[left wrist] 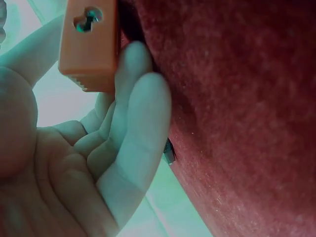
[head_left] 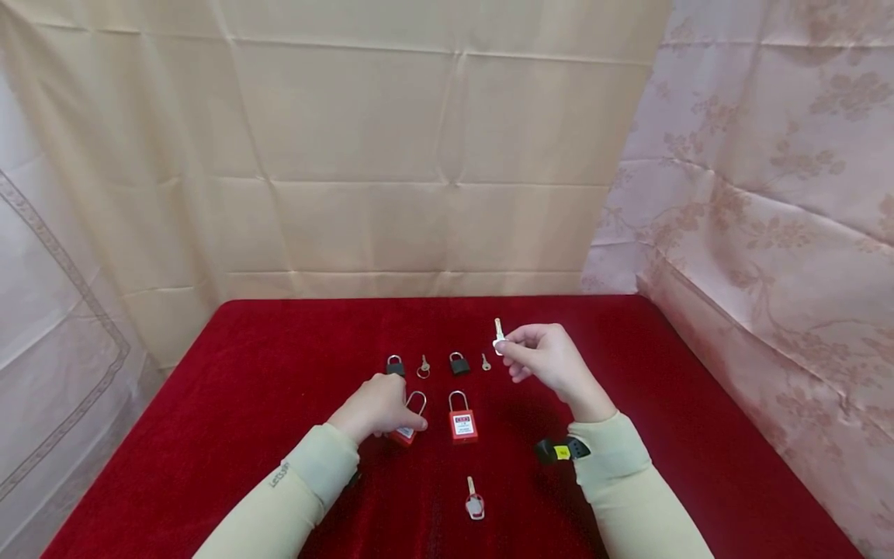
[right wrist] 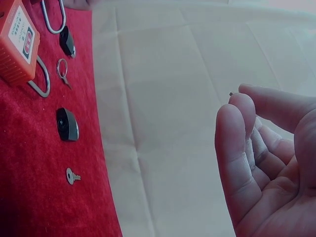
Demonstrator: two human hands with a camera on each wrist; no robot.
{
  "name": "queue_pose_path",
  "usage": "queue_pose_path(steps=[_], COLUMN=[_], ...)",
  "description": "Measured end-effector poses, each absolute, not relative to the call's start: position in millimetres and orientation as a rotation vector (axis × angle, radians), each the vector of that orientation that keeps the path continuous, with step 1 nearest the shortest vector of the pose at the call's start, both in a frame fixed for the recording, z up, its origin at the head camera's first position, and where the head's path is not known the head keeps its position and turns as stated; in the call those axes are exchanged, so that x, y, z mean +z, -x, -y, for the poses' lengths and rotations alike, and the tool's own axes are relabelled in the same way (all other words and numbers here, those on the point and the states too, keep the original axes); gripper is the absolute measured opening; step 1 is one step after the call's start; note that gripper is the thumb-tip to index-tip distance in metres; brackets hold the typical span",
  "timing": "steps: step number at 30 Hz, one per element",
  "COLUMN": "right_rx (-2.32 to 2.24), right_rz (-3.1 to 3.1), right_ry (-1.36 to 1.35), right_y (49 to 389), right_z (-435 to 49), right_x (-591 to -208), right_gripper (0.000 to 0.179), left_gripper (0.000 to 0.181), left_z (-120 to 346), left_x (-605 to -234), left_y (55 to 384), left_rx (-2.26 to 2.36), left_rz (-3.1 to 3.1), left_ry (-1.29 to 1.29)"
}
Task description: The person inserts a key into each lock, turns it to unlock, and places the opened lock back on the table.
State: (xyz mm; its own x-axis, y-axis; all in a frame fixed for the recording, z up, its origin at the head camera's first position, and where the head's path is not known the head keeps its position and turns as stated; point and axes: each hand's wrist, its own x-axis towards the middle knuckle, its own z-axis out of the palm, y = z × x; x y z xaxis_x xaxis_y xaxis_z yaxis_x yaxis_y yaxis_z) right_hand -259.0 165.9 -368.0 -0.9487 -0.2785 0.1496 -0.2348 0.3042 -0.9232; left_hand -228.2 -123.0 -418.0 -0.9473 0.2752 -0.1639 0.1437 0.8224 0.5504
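Observation:
My left hand point(head_left: 377, 405) grips a red padlock point(head_left: 403, 436) at the left, thumb on one side and fingers on the other. In the left wrist view, the keyhole end of this padlock point(left wrist: 90, 49) faces the camera between thumb and fingertips. Raised at the right, my right hand point(head_left: 548, 359) pinches a key point(head_left: 499, 330) between thumb and forefinger, blade pointing up. The right wrist view has the right hand point(right wrist: 266, 153) with the key mostly hidden behind its fingertips. Beside the left hand, a second red padlock point(head_left: 463, 427) with a white label lies on the red cloth.
Behind the red padlocks lie a black padlock point(head_left: 395, 365), a small key on a ring point(head_left: 424, 366), another black padlock point(head_left: 459, 364) and a small key point(head_left: 486, 362). Nearer me is a larger key with a red ring point(head_left: 474, 501). A beige curtain point(head_left: 419, 155) hangs behind the table.

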Motion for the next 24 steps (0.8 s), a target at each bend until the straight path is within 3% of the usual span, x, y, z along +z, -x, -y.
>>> queue_pose_path(steps=[24], right_rx=[-1.76], right_rz=[-2.508], right_ry=[0.483], right_y=[259.1], right_z=[-166.7], right_x=[-369.1], right_gripper=[0.016], left_gripper=[0.027], left_z=[133.4], left_x=[-410.4], left_y=[230.1], left_rx=[0.895], left_rz=[-2.672], left_ry=[-0.454])
